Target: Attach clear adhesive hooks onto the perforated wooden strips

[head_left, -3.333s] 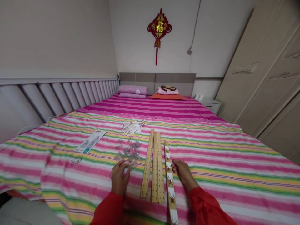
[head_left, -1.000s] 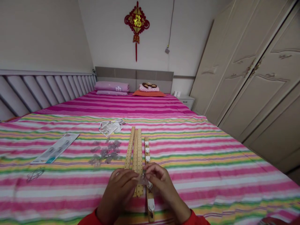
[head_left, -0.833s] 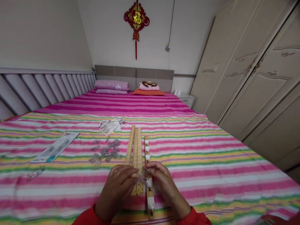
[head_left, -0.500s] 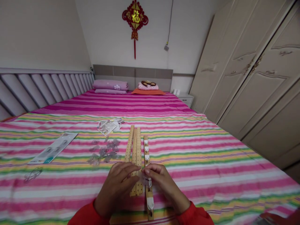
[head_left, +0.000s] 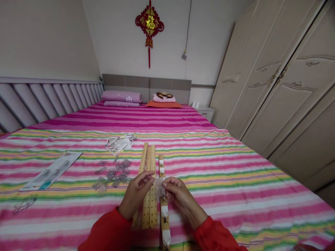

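Pinches one small clear hook [head_left: 159, 183] between the fingertips of the left hand [head_left: 137, 195] and the right hand [head_left: 179, 196], both brought together and closed on it from its two sides, red sleeves behind. Holds it lifted just above the hooked strip [head_left: 165, 223], about the middle of its length, apparently not yet pressed onto the wood; cannot tell this for sure, the piece being small and see-through. Counts on this strip two pale hooks beyond the hands and two more nearer to the body, so judges it as partly filled, with a free place about where the hands are. Finds just to the left three bare strips [head_left: 150, 164], lying side by side and touching, with rows of small holes and no hook on any of them: judges that part as not begun. Sees further left a loose heap of hooks [head_left: 113, 173] on the striped bed [head_left: 235, 181], near the strips but apart from them, so many pieces not used so far. Notes beyond the heap some crumpled wrappers [head_left: 117, 143], and well to the left a flat packaging card [head_left: 51, 170] and one more clear piece [head_left: 24, 204] near the edge. Reckons, all together, clearly less than half done.
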### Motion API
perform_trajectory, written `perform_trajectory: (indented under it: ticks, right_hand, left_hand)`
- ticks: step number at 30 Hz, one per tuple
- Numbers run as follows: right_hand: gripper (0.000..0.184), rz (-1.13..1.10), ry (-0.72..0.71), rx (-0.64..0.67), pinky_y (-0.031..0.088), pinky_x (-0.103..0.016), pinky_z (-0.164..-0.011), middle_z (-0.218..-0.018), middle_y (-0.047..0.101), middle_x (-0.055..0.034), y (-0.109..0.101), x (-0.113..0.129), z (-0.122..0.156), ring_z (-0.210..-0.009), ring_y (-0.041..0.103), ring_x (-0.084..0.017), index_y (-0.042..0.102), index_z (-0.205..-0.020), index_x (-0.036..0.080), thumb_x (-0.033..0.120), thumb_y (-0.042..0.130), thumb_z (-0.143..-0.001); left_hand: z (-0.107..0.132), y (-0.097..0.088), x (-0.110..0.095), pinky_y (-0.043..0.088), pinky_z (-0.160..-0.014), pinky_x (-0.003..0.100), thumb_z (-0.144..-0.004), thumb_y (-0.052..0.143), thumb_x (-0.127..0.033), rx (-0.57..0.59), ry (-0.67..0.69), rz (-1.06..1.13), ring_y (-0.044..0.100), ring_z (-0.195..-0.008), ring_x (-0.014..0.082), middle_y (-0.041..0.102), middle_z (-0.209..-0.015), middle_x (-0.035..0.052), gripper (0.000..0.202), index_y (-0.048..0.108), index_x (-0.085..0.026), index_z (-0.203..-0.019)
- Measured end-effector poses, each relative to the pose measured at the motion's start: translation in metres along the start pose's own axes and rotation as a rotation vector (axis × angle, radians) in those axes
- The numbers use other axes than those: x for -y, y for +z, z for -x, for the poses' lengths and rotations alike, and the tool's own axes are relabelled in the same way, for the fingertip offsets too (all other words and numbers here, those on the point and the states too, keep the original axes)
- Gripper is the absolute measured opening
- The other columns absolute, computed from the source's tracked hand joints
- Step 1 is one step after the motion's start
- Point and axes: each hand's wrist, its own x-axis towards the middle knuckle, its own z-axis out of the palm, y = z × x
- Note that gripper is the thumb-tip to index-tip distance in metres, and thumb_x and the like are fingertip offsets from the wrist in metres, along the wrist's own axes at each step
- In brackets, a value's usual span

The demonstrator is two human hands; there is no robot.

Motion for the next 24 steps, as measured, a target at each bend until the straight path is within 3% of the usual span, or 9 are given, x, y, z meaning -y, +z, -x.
perform_trajectory:
  ticks: [2, 4, 12, 18, 24]
  right_hand:
    - [0.026, 0.019, -0.024, -0.052, 0.034, -0.018, -0.042, -0.044, 0.057, 0.0043, -0.004, 0.002, -0.018, -0.038, 0.046, -0.006, 0.066, -0.065, 0.014, 0.032, 0.082, -0.058]
    - [0.027, 0.049, -0.051, -0.079, 0.035, -0.018, -0.042, -0.043, 0.057, 0.0038, -0.008, 0.004, -0.038, -0.038, 0.046, -0.006, 0.066, -0.064, 0.014, 0.034, 0.082, -0.057]
    - [0.021, 0.119, -0.163, -0.212, 0.037, -0.022, -0.043, -0.044, 0.059, 0.002, -0.027, 0.009, -0.121, -0.04, 0.048, -0.009, 0.065, -0.059, 0.015, 0.03, 0.077, -0.052]
    - [0.014, 0.122, -0.254, -0.285, 0.031, -0.022, -0.04, -0.04, 0.054, 0.0046, -0.037, 0.005, -0.164, -0.037, 0.043, -0.008, 0.061, -0.056, 0.016, 0.026, 0.07, -0.054]
    - [0.009, 0.134, -0.27, -0.343, 0.032, -0.022, -0.039, -0.04, 0.053, 0.0051, -0.047, -0.008, -0.187, -0.036, 0.043, -0.008, 0.057, -0.054, 0.017, 0.023, 0.064, -0.053]
  left_hand:
    - [-0.017, 0.007, 0.005, 0.052, -0.067, 0.028, -0.072, 0.063, -0.042, 0.007, -0.16, 0.145, 0.064, -0.074, 0.0163, 0.069, -0.081, 0.0051, 0.034, 0.067, -0.016, -0.093]
    - [-0.035, 0.013, 0.012, 0.051, -0.064, 0.027, -0.065, 0.069, -0.041, 0.014, -0.23, 0.217, 0.063, -0.07, 0.0154, 0.068, -0.077, 0.0037, 0.034, 0.067, -0.015, -0.087]
    - [-0.119, 0.032, 0.059, 0.045, -0.061, 0.024, -0.05, 0.076, -0.03, -0.053, -0.254, 0.292, 0.059, -0.062, 0.0125, 0.063, -0.065, 0.0002, 0.037, 0.065, -0.012, -0.081]
    - [-0.162, 0.051, 0.094, 0.048, -0.063, 0.026, -0.059, 0.067, -0.025, -0.126, -0.205, 0.104, 0.062, -0.065, 0.015, 0.064, -0.067, 0.0015, 0.03, 0.064, -0.012, -0.086]
    - [-0.176, 0.06, 0.115, 0.046, -0.063, 0.026, -0.066, 0.06, -0.017, -0.141, -0.207, -0.07, 0.062, -0.066, 0.0152, 0.064, -0.067, 0.001, 0.021, 0.064, -0.013, -0.086]
